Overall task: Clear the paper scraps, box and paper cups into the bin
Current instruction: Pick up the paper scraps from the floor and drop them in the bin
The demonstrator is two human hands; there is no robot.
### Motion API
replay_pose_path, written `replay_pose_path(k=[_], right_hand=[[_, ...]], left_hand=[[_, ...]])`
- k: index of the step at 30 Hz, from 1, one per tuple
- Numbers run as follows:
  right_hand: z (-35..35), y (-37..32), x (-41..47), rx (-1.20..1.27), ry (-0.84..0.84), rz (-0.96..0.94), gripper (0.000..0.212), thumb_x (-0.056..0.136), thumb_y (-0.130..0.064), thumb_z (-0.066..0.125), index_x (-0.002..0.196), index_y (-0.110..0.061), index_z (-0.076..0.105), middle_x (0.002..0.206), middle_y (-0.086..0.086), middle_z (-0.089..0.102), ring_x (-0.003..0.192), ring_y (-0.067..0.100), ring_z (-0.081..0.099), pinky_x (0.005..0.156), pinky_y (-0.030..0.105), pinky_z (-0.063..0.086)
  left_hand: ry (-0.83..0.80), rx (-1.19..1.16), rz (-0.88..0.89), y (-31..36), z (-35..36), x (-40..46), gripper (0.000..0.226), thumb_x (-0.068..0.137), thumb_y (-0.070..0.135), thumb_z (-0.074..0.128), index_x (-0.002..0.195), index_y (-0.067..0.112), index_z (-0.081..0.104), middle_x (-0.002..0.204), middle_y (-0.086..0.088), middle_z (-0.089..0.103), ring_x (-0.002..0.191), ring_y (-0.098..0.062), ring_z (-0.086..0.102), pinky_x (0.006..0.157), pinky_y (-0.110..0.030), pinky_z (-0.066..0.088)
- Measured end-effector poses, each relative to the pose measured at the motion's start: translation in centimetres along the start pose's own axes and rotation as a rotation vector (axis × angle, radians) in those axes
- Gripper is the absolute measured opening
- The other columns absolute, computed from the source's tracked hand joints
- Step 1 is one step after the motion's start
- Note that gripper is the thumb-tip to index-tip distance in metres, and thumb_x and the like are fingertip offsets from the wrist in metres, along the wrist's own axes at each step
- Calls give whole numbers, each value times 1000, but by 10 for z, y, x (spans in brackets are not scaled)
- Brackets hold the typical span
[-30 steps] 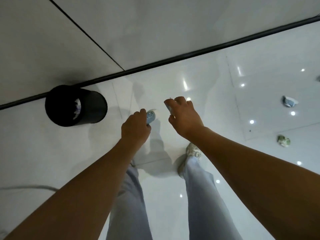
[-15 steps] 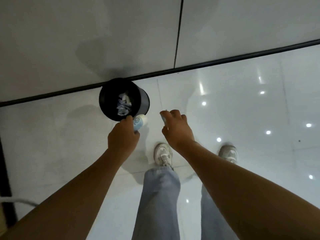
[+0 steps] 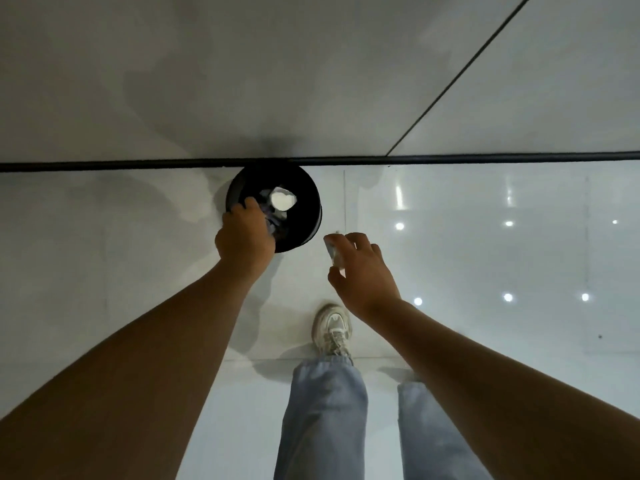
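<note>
The black round bin (image 3: 304, 216) stands on the white floor against the wall. Inside it lie crumpled paper scraps (image 3: 275, 221) and a white paper cup (image 3: 282, 199), which sits apart from my fingers. My left hand (image 3: 244, 235) hangs over the bin's near left rim with its fingers pointing down into the opening and nothing visible in them. To the right of the bin and a little nearer to me, my right hand (image 3: 363, 271) pinches a small pale paper item (image 3: 333, 251) between thumb and fingers.
A black baseboard (image 3: 485, 157) runs along the foot of the grey wall just behind the bin. My shoe (image 3: 331, 329) and my legs in light jeans (image 3: 325, 417) are below the hands. The glossy floor tiles (image 3: 502, 258) reflect ceiling lights.
I have stepped up to the bin, which now sits straight ahead. My left hand moved over its opening and let go of the paper cup. My right hand keeps its paper item.
</note>
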State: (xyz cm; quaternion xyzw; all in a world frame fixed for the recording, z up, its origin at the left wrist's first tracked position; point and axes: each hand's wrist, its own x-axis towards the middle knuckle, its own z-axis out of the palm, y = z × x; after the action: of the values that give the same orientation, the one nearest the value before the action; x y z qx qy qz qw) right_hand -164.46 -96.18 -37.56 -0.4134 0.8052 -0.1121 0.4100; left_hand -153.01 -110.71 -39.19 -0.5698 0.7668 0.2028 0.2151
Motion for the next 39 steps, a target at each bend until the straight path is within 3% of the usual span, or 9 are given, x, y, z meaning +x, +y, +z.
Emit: replay_pose_path(k=[4,10,14,17,22,27,39], right_hand=[[4,-24,24,-9,25,-15,54,90,-10,51,140,-26,40,136,8,42,118,30,42,85,38,50],[12,-61,69,-50,-15,-57,59,95,-27,57,147,-31,31,155,7,25,136,34,33,100,43,45],[9,-66,72,-17,-3,-39,58,94,-26,58,146,-31,32,157,6,23,137,34,32,101,43,45],[-2,-52,50,-28,-9,-53,56,94,-21,55,145,-27,34,153,8,28,133,33,37,102,44,45],[-26,4,1,-40,5,87,56,94,-18,51,146,-25,31,150,7,34,130,32,40,102,42,43],[-52,79,-57,-22,47,216,52,95,-18,50,144,-22,33,143,7,42,123,29,45,98,38,45],[-96,304,-213,180,205,533,50,92,-17,46,141,-20,36,133,6,48,113,29,47,87,36,42]], left_hand=[[-1,27,63,-22,4,-16,41,91,23,57,126,6,43,118,-16,53,110,-34,52,80,-41,48],[-6,120,83,-46,10,-45,40,95,30,51,127,9,45,114,-9,58,105,-23,56,77,-29,48],[8,126,119,-42,9,-56,43,95,31,50,132,9,44,119,-8,58,109,-21,56,83,-26,48],[27,180,255,-23,10,-64,44,97,31,47,136,12,42,128,-5,55,118,-19,51,96,-26,42],[25,375,495,37,15,-84,47,97,34,42,140,15,38,138,-3,48,130,-19,41,111,-30,28],[4,443,605,114,25,-111,39,96,32,48,130,15,48,128,-2,55,120,-18,49,105,-28,34],[-104,570,901,326,112,-225,32,96,28,44,124,15,50,121,-2,56,112,-17,51,98,-27,36]])
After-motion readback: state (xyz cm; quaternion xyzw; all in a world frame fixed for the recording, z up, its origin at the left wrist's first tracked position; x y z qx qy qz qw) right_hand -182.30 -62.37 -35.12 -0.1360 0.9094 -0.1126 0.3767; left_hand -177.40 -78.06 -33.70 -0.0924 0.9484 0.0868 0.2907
